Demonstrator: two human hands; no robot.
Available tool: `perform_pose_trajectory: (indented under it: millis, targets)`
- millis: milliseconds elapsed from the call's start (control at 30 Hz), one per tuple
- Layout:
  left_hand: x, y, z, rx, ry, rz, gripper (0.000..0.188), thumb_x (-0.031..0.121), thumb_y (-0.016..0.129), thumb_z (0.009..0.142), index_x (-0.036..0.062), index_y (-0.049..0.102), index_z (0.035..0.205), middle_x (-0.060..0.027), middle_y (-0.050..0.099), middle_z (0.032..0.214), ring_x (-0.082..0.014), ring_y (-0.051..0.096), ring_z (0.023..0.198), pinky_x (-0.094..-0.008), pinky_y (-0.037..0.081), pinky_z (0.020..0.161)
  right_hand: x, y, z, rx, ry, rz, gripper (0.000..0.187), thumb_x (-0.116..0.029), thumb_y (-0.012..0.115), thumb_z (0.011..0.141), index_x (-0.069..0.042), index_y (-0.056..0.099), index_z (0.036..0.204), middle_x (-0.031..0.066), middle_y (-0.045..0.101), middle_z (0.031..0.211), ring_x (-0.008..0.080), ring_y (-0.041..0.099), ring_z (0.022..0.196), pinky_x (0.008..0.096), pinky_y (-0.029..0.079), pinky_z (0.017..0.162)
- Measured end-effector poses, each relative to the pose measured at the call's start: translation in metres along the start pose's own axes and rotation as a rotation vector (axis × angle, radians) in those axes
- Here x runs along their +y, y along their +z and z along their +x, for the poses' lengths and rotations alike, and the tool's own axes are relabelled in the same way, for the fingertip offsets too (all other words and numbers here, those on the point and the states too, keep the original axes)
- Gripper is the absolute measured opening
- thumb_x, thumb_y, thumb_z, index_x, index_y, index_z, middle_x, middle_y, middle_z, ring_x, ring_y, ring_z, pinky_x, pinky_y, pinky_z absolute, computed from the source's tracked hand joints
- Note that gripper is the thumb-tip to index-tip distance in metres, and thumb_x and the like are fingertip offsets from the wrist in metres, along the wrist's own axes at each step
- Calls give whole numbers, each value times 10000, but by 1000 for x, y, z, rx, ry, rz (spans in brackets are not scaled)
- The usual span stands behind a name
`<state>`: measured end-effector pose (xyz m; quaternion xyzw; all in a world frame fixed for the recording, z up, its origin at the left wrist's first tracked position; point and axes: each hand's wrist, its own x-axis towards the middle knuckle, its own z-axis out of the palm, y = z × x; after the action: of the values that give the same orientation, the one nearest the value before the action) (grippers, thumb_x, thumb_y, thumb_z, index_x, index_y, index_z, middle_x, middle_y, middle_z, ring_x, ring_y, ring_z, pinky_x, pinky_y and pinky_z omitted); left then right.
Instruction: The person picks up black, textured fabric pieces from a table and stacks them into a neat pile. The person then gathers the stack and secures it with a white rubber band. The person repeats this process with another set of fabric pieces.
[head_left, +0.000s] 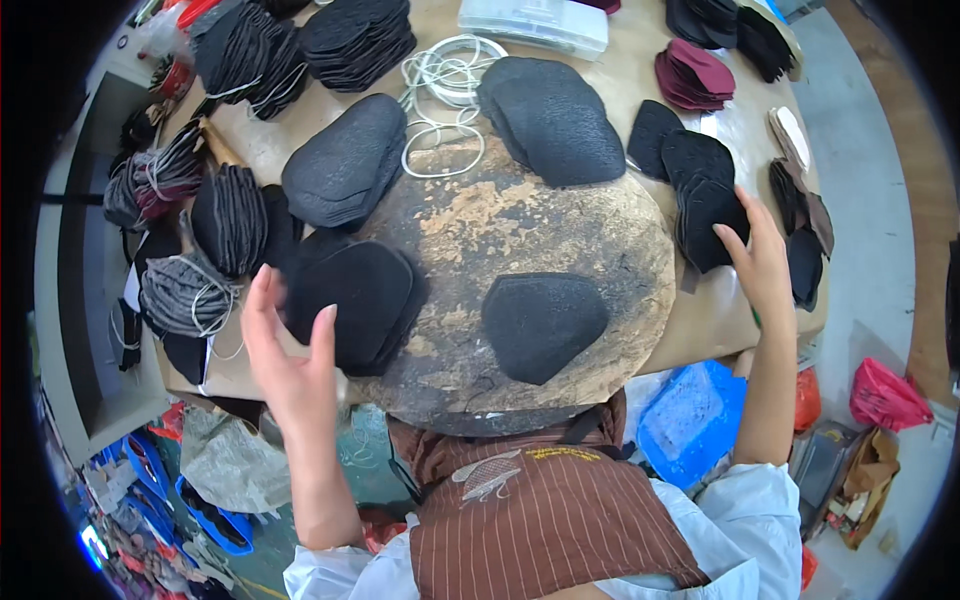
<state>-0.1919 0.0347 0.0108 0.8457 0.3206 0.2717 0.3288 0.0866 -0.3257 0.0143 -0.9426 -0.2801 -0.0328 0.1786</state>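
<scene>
Sorting step: left hand (pixel 290 365) spread, empty, beside black stack (pixel 355 300) at 9 o'clock; right hand (pixel 758 262) open, fingertips touching pile (pixel 708 200) at 3 o'clock. Next needs firm pinch.

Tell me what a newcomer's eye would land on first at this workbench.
First, the round worn work board in the middle, crusted tan and brown, with a single black cut piece lying near its front edge. Around it sit stacks of black shaped pieces, with a maroon stack at the far right. The left hand hovers open by a black stack at the board's left, while the right hand touches another black stack at the right.
</scene>
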Motion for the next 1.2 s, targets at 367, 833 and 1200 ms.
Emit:
perform_pose_trajectory:
  millis: [367,833,1200]
  targets:
    - [44,37,-112,-612,400,231,597,361,758,739,243,562,1290,-334,178,1453,-480,219,1329,-568,208,1049,-37,-1,-20,291,-29,-316,314,-123,672,840,-7,588,1118,155,616,1157,332,572,1073,383,451,897]
    - [40,37,-121,-606,382,220,551,431,716,762,296,572,1277,-322,190,1445,-463,230,1322,-567,209,1044,-63,-21,-14,155,87,725,74,-3,629,866,-21,578,917,-10,549,842,47,526,818,183,423,731]
    - [40,38,-125,-611,352,237,516,433,705,774,295,579,1255,-310,196,1448,-456,225,1327,-579,200,1041,-141,54,-22,-533,10,900,139,-17,680,829,14,586,928,44,662,846,66,596,806,231,481,726]
